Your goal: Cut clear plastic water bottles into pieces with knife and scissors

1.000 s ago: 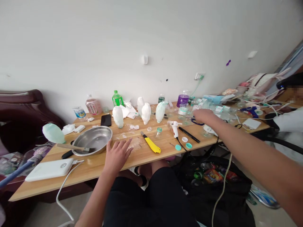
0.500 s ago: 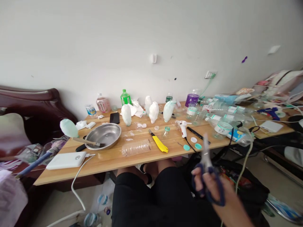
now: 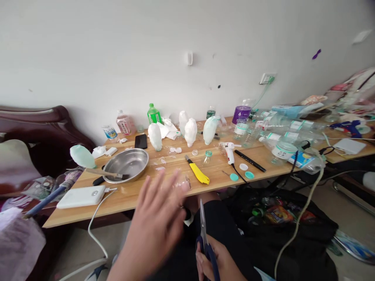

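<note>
My right hand [image 3: 218, 260] is low over my lap, its fingers closed in the blue handles of a pair of scissors [image 3: 203, 222] whose blades point up. My left hand [image 3: 156, 222] is raised in front of the table edge with fingers spread, holding nothing, and is motion-blurred. It covers most of a clear plastic bottle [image 3: 184, 182] lying on the wooden table [image 3: 129, 195]. A yellow utility knife [image 3: 198, 173] lies just right of that bottle.
A steel bowl [image 3: 126, 164] with a brush, a white power bank [image 3: 81, 196], a phone [image 3: 141, 141], white wrapped bottle shapes [image 3: 190, 132], a glue gun [image 3: 229, 151], caps and several clear bottles [image 3: 281, 150] crowd the table. A black bag [image 3: 281, 230] sits on the floor at right.
My right hand fetched the scissors from the table's right side and brought them down to my lap. My left hand lifted off the table, left view, then rose again in front of the bottle.
</note>
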`<state>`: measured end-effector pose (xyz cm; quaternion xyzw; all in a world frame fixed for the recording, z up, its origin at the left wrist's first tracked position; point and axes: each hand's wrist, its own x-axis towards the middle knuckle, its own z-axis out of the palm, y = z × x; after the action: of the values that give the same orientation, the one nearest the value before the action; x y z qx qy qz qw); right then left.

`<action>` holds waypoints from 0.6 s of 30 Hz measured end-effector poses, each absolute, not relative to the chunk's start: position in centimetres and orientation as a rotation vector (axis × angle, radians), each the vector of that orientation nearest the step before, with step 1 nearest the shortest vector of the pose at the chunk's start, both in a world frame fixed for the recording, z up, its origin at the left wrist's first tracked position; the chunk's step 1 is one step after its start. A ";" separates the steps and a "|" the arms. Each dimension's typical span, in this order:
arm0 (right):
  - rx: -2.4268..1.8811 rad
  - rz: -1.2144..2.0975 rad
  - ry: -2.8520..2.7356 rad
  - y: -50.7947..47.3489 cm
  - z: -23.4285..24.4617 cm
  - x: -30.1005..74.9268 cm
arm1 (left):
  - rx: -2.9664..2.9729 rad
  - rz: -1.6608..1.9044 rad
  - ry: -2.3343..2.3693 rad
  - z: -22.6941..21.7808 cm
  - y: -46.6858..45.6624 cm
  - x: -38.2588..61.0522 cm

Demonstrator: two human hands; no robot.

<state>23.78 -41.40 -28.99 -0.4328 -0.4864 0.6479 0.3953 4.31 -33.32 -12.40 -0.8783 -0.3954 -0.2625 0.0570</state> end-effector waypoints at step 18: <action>-1.269 1.621 -0.972 -38.0 -26.0 25.9 | -2.466 -0.534 -1.129 -12.2 -28.2 6.2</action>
<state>25.94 -38.03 -26.00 -0.5060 -0.3877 0.6466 0.4190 6.17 -28.21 -12.22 -0.8763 -0.4011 -0.1898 0.1878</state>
